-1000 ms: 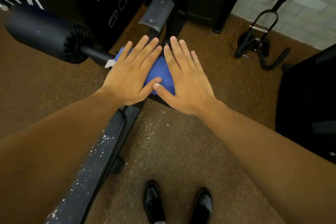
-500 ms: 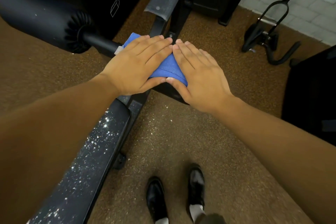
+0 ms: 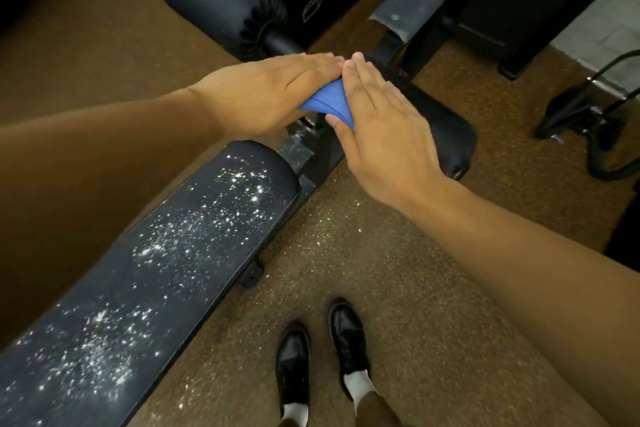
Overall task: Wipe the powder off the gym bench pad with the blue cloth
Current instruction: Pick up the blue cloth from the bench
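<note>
The blue cloth (image 3: 330, 104) sits sandwiched under both palms at the near end of the small black seat pad (image 3: 446, 128), only a ribbed wedge of it showing in the gap between the two hands. The left hand (image 3: 266, 94) lies flat over the cloth's left side, fingers straight and together, pointing toward the right. The right hand (image 3: 381, 128) presses down on the cloth's right side, fingers straight too, its thumb stretched along the cloth's lower edge. The fingertips of the two hands touch above the cloth — neither hand is curled around it; both are simply pressing it flat.

Below the hands, the long bench pad (image 3: 166, 270) runs diagonally toward the lower left. It is dark, smooth vinyl with rounded corners, and white powder (image 3: 207, 218) is strewn over it in specks and clumps, thickest near the lower left. The cloth is not on this pad; it lies just beyond its top end, across the gap in the frame.

A fat black foam roller (image 3: 221, 0) with a pleated end cap sticks out on a bar just above the left hand. The floor (image 3: 398, 270) is coarse brown carpet, speckled with fine pale grains near the bench. Two glossy black shoes (image 3: 322, 354) with white socks stand at the bottom — toes pointing toward the bench.
</note>
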Demonstrator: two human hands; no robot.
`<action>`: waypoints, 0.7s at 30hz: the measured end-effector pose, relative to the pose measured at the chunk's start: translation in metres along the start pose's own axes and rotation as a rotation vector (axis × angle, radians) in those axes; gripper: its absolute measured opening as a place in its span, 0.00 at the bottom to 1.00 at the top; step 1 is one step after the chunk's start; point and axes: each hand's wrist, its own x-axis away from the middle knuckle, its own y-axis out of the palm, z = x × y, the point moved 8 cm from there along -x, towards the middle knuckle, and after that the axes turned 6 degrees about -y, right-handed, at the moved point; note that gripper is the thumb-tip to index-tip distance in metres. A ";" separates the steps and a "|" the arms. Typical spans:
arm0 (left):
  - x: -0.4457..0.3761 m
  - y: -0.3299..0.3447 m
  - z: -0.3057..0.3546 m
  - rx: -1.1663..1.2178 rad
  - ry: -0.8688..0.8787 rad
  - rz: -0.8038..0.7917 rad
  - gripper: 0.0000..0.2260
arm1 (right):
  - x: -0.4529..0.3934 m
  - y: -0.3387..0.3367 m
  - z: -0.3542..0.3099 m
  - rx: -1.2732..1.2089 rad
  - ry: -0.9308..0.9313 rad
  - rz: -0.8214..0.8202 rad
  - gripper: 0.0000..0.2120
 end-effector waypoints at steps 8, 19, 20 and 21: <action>0.070 0.025 -0.035 -0.066 -0.106 -0.037 0.22 | -0.016 0.067 -0.046 -0.102 -0.080 -0.088 0.31; 0.128 0.113 -0.068 -0.146 -0.268 -0.075 0.23 | -0.013 0.180 -0.055 0.006 -0.088 -0.236 0.31; 0.131 0.124 -0.072 -0.159 -0.309 -0.079 0.25 | -0.014 0.191 -0.054 0.025 -0.088 -0.242 0.31; 0.135 0.136 -0.076 -0.163 -0.361 -0.093 0.27 | -0.015 0.201 -0.054 0.042 -0.089 -0.244 0.31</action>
